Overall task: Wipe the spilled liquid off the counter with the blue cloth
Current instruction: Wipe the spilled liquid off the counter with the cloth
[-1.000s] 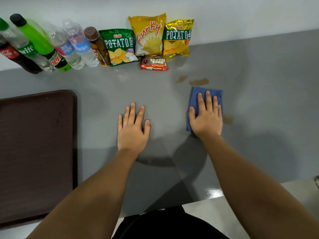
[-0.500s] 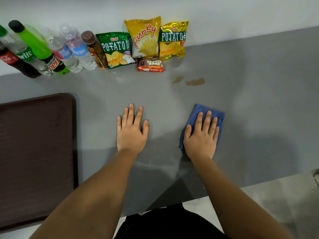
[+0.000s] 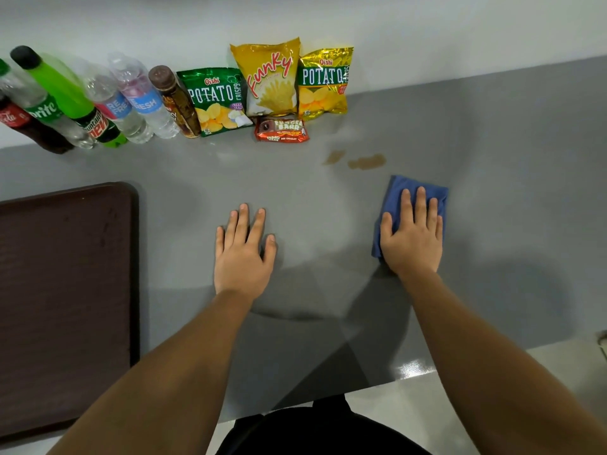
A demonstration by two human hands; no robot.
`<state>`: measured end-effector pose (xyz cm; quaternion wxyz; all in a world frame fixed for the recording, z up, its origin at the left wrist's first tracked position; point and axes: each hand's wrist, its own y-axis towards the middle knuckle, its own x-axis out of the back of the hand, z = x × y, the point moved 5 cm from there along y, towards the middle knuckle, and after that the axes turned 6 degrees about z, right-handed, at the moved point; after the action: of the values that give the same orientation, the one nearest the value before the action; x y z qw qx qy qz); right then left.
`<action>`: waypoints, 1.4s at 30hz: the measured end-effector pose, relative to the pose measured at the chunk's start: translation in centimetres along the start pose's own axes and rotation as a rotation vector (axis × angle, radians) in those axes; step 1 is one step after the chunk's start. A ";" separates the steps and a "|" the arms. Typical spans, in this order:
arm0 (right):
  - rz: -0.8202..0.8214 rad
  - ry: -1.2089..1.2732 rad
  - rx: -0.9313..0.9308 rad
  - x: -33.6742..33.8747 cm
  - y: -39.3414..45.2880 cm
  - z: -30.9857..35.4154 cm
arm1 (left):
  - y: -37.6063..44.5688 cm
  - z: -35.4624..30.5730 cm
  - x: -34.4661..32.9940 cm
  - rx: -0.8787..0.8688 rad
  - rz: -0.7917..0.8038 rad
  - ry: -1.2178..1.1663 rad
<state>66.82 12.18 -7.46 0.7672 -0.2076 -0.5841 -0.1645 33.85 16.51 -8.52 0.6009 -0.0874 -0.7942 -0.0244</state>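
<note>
Two small brown puddles of spilled liquid [image 3: 366, 161] lie on the grey counter [image 3: 512, 178], just in front of the snack bags. The folded blue cloth [image 3: 398, 188] lies flat on the counter a little nearer to me and to the right of the puddles, not touching them. My right hand [image 3: 412, 239] presses down on the cloth with its palm and covers most of it. My left hand [image 3: 243, 254] rests flat on the bare counter to the left, fingers slightly spread, holding nothing.
A dark brown tray [image 3: 65, 290] sits at the left. Along the back wall stand several drink bottles [image 3: 98, 103], three crisp bags [image 3: 266, 77] and a chocolate bar pack [image 3: 281, 130]. The counter's front edge [image 3: 410, 376] runs close to my body.
My right hand slid the cloth back toward me from just below the puddles, then out to the right and forward. A brown spot once right of the cloth no longer shows. My left hand stayed still.
</note>
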 end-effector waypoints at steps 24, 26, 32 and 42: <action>0.058 -0.041 0.158 -1.9 7.1 10.3 | 0.4 0.2 -0.6 0.000 0.032 0.003; 0.056 -0.027 0.113 -1.7 7.5 9.4 | 0.3 0.1 -0.5 0.000 0.027 0.004; 0.057 -0.014 -0.026 -1.9 4.5 7.7 | 0.3 0.1 -0.4 -0.016 0.015 -0.003; 0.074 -0.056 0.198 -4.1 1.0 15.7 | 0.4 0.1 -0.6 -0.016 0.000 0.005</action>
<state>53.19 21.13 -7.92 0.7730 -0.1568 -0.6106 -0.0714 33.97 16.81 -9.19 0.6022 -0.0922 -0.7924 -0.0309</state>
